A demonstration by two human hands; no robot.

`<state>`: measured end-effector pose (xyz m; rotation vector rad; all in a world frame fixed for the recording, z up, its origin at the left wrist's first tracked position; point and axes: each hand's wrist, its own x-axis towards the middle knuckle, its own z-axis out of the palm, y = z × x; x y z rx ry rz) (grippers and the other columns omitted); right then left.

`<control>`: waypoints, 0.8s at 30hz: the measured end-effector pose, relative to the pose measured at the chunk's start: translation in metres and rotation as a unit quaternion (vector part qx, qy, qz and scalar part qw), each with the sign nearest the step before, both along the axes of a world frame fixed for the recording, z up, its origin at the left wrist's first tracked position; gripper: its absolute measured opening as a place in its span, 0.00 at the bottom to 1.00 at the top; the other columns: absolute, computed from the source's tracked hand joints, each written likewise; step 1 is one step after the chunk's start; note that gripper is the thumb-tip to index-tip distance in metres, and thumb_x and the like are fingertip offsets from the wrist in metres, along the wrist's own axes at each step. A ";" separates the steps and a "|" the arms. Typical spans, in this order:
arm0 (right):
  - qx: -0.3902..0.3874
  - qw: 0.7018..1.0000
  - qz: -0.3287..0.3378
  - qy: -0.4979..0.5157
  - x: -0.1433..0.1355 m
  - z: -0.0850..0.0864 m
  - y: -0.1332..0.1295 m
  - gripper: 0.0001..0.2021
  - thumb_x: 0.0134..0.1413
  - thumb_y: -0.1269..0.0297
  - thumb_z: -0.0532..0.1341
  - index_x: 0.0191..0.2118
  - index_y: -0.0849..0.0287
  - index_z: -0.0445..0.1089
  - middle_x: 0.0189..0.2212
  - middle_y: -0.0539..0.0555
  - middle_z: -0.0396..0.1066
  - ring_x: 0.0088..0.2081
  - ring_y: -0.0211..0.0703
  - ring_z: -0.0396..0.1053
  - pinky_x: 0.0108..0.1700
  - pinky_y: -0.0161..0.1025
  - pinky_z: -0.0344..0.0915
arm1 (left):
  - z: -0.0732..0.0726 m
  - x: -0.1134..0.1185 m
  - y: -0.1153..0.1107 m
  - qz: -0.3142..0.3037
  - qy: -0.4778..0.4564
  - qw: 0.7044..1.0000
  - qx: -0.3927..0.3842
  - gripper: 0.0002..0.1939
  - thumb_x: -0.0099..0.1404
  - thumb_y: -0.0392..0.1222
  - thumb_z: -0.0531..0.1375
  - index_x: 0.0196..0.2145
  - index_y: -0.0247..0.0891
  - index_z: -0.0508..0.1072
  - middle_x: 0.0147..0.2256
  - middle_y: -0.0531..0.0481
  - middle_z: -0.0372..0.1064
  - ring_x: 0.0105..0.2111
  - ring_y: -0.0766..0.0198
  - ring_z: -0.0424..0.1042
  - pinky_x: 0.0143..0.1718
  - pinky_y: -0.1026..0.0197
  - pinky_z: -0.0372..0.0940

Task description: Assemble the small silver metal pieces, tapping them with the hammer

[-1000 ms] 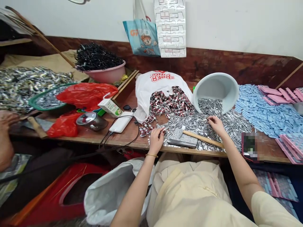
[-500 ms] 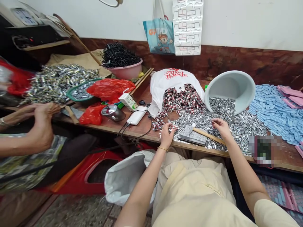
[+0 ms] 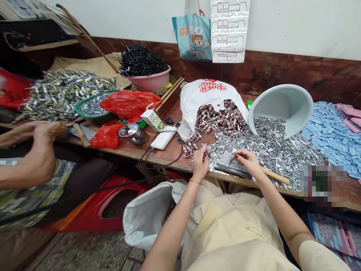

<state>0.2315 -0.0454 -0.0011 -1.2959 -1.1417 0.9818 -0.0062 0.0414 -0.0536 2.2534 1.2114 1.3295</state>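
Note:
My left hand [image 3: 200, 165] is at the front of the table with its fingers closed around a small dark red piece, which the fingers mostly cover. It looks like the red-and-silver pieces [image 3: 191, 146] lying just beyond. My right hand [image 3: 248, 161] reaches over the hammer [image 3: 275, 176], its fingertips pinched beside the pale head. Whether they grip the hammer or a small part is hidden. Below the fingertips is a speckled grey block [image 3: 226, 160] with a dark metal strip [image 3: 232, 170] along its front. Loose silver metal parts [image 3: 270, 150] surround the block.
A white plastic bag [image 3: 187, 101] spills red-and-silver pieces. A tipped grey basin [image 3: 297, 109] holds silver parts, with blue pieces [image 3: 332, 135] to its right. A power bank [image 3: 163, 137], drink carton [image 3: 153, 119] and metal cup [image 3: 134, 134] stand left. A co-worker's hands [image 3: 46, 131] are farther left.
My right hand has moved left, from the loose silver parts to the hammer's head. My left hand stays near the red-and-silver pieces, its fingers pointing further upward. The view has shifted slightly.

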 end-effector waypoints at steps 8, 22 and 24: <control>-0.019 0.997 -0.003 0.073 -0.011 -0.002 -0.001 0.16 0.46 0.48 0.70 0.34 0.56 0.79 0.28 0.52 0.74 0.28 0.38 0.66 0.29 0.35 0.64 | 0.006 -0.002 0.000 -0.007 0.004 1.000 0.005 0.14 0.72 0.38 0.54 0.53 0.38 0.73 0.46 0.41 0.74 0.48 0.53 0.70 0.52 0.48 0.66; -0.020 0.997 -0.009 0.075 -0.010 0.008 -0.012 0.16 0.50 0.47 0.70 0.36 0.55 0.80 0.28 0.53 0.75 0.29 0.40 0.68 0.29 0.36 0.65 | 0.044 0.037 -0.043 -0.083 -0.392 0.842 -0.362 0.17 0.61 0.49 0.67 0.43 0.38 0.73 0.33 0.50 0.73 0.25 0.69 0.68 0.27 0.65 0.66; -0.015 0.997 -0.010 0.074 -0.010 0.012 -0.012 0.15 0.50 0.49 0.70 0.37 0.54 0.81 0.29 0.53 0.75 0.29 0.40 0.68 0.30 0.36 0.66 | 0.053 0.041 -0.049 -0.111 -0.407 0.809 -0.410 0.17 0.60 0.47 0.68 0.44 0.38 0.73 0.31 0.51 0.74 0.25 0.69 0.70 0.29 0.65 0.68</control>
